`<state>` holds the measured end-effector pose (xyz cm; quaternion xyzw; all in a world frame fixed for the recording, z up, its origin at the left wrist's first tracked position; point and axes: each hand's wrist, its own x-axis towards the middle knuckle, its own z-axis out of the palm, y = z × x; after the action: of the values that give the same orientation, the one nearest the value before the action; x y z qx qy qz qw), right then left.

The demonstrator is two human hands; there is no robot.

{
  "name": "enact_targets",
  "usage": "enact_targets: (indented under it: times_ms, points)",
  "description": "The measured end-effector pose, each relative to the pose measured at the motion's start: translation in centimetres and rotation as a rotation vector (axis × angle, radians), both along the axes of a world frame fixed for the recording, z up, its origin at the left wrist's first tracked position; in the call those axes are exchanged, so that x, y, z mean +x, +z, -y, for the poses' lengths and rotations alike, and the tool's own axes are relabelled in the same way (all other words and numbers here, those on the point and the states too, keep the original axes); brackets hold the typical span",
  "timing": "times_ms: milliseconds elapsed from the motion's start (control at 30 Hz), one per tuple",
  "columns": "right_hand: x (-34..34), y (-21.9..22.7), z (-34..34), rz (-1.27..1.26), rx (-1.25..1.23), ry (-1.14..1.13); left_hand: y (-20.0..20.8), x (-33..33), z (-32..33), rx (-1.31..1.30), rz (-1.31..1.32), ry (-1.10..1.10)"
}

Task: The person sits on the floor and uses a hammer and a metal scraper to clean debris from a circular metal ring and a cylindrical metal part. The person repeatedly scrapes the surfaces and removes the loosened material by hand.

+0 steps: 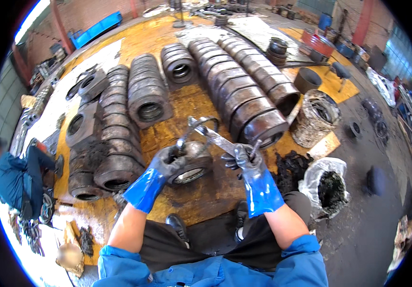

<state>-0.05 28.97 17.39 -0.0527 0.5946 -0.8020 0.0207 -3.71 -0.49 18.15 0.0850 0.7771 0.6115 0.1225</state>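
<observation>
Both my hands wear gloves with dark palms and blue cuffs. My left hand (168, 160) is closed on the near-left side of a thin dark metal ring (181, 142), held up in front of me. My right hand (246, 160) grips a flat, worn metal bar-like tool (218, 139), whose far end crosses the ring. I cannot tell whether the tool touches the ring. Just below and beside my left hand, a short, thick metal collar (197, 160) rests on the oily yellow floor (215, 191), its bright bore facing me.
Rows of ribbed metal cylinders (249, 107) lie beyond my hands, with square-ended blocks (84, 124) at left. At right stand a grimy bucket (315, 126), a plastic-lined container (318, 182) of dark greasy matter and black rags (293, 170). A person (19, 174) in blue sits far left.
</observation>
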Motion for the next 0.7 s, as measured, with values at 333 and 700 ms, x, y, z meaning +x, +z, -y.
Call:
enact_targets:
  times_ms: [333,700]
  points:
    - [-0.3,3.0,-5.5,0.054,-0.093,-0.197,-4.3,-2.9,1.5,0.224,-0.081,0.077]
    - [-2.6,7.7,-23.6,-0.062,-0.306,-0.552,-6.8,-3.2,2.0,0.215,-0.021,0.041]
